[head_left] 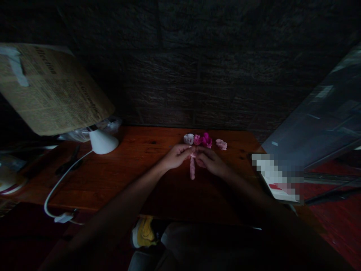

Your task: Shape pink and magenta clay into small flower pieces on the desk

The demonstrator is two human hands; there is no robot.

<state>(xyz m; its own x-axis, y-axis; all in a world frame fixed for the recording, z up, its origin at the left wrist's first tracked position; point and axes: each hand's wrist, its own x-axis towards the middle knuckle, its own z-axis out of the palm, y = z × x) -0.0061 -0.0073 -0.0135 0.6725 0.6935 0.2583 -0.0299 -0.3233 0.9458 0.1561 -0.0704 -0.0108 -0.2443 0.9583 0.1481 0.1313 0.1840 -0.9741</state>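
Note:
My left hand (178, 156) and my right hand (208, 159) meet over the middle of the wooden table, fingertips pinched together. Between them is a small pale pink piece (193, 154), soft-looking and mostly hidden by the fingers. Just below the fingers shows a lumpy pink roll (192, 169), like modelling clay; whether it joins the held piece I cannot tell. Behind the hands sit several ruffled, flower-like pieces: a whitish one (188, 139), a pink one (197, 140) and a magenta one (207, 140). A light pink one (221, 144) lies apart to the right.
On the left of the wooden table (121, 180) stands a lamp with a white base (103, 142) and a newspaper-print shade (56, 90). Its white cord (60, 184) runs over the front edge. A dark brick-patterned wall (180, 75) rises behind. A blurred-out flat item (278, 180) lies at right.

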